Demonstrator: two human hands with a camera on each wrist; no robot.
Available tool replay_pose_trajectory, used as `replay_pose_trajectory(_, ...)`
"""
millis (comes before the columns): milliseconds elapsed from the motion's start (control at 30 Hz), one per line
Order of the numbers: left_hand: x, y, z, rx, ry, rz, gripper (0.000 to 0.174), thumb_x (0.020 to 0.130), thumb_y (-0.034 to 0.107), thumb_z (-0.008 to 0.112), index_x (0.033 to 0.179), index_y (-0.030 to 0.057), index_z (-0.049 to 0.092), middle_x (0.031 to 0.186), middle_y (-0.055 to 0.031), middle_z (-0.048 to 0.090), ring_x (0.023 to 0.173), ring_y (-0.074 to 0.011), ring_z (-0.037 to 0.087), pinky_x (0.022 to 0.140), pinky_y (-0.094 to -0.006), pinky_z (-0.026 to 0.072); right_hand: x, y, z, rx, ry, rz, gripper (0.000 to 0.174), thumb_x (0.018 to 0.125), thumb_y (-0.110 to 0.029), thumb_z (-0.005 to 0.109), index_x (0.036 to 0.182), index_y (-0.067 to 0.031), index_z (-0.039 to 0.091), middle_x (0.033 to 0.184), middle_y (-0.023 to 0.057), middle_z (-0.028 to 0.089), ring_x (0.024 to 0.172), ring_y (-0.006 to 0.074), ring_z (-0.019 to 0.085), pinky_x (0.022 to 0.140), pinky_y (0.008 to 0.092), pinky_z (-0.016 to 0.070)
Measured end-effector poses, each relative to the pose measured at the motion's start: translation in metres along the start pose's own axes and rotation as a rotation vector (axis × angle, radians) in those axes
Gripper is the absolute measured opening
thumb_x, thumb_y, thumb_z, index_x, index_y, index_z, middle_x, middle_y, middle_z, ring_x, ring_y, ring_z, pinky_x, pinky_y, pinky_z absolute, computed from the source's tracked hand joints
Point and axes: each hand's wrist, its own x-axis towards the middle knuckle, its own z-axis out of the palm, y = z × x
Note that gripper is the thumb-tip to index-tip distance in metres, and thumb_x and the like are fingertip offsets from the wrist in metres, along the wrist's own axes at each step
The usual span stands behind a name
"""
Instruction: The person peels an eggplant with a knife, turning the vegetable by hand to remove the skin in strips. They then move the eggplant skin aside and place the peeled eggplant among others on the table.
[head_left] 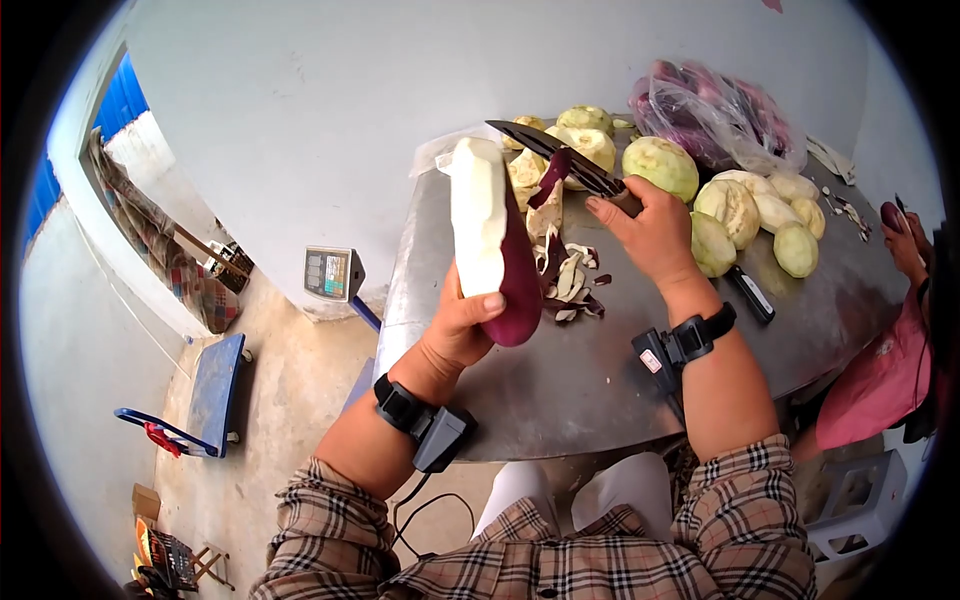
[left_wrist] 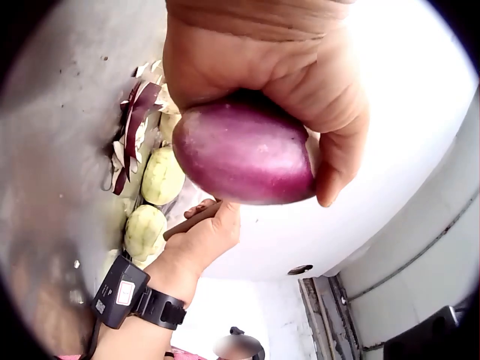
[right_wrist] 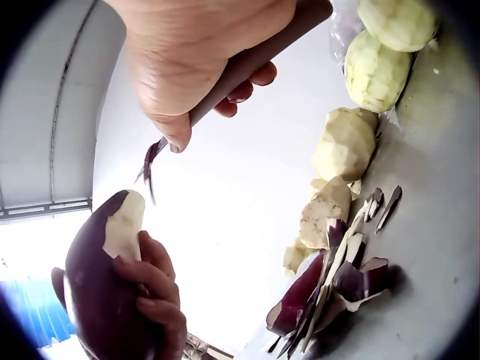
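Note:
The left hand (head_left: 462,325) grips a long purple eggplant (head_left: 520,285) near its lower end; a broad white strip of bare flesh runs down its left side. In the left wrist view the eggplant's rounded purple end (left_wrist: 247,154) faces the camera. The right hand (head_left: 655,230) holds a knife (head_left: 560,153) by its dark handle, blade pointing up and left, with a curl of purple peel (head_left: 551,177) at the blade. The right wrist view shows the knife handle (right_wrist: 244,67) in the right hand (right_wrist: 202,56), apart from the eggplant (right_wrist: 105,285).
Peel scraps (head_left: 572,280) lie on the metal table (head_left: 560,400), with several peeled eggplants (head_left: 660,168) behind and right. A bag of purple eggplants (head_left: 715,110) and another knife (head_left: 750,294) are there too. Another person's hand (head_left: 905,250) is at the right edge; a scale (head_left: 332,274) stands left.

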Motion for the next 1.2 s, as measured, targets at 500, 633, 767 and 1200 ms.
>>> replay_pose_trajectory(500,0.006,0.004,0.000,0.075,0.066,0.081,0.091,0.061,0.034,0.077,0.136,0.0030,0.035,0.126,-0.0136,0.050,0.111,-0.0270,0.055,0.088,-0.0379,0.0496,-0.008,-0.022,-0.001,-0.211,-0.128,-0.186,0.040,0.070,-0.046,0.073,0.079,-0.0079,0.066,0.068,0.0100,0.065,0.066,0.0299,0.063,0.061,0.0399,0.0493)
replay_pose_trajectory(633,0.009,0.000,0.001,0.099,0.051,0.067,0.088,0.063,0.035,0.075,0.135,0.0022,0.035,0.124,-0.0167,0.052,0.110,-0.0270,0.055,0.088,-0.0384,0.0496,-0.009,-0.021,0.001,-0.220,-0.130,-0.215,0.040,0.070,-0.046,0.073,0.082,-0.0080,0.067,0.069,0.0104,0.065,0.067,0.0300,0.064,0.062,0.0400,0.0500)
replay_pose_trajectory(767,0.010,-0.009,-0.006,0.111,0.025,0.028,0.085,0.065,0.034,0.075,0.134,0.0014,0.036,0.122,-0.0173,0.053,0.109,-0.0261,0.055,0.088,-0.0377,0.0496,-0.003,-0.026,-0.011,-0.210,-0.246,0.054,0.042,0.071,-0.045,0.073,0.084,-0.0059,0.068,0.072,0.0126,0.066,0.072,0.0309,0.065,0.066,0.0400,0.0514)
replay_pose_trajectory(1200,0.005,-0.012,-0.009,-0.106,0.056,-0.044,0.078,0.070,0.034,0.074,0.132,0.0050,0.037,0.116,-0.0127,0.055,0.108,-0.0251,0.056,0.092,-0.0386,0.0473,0.001,-0.013,-0.007,0.007,-0.214,0.173,0.044,0.080,-0.045,0.066,0.076,-0.0019,0.062,0.062,0.0131,0.060,0.058,0.0280,0.058,0.056,0.0378,0.0443)
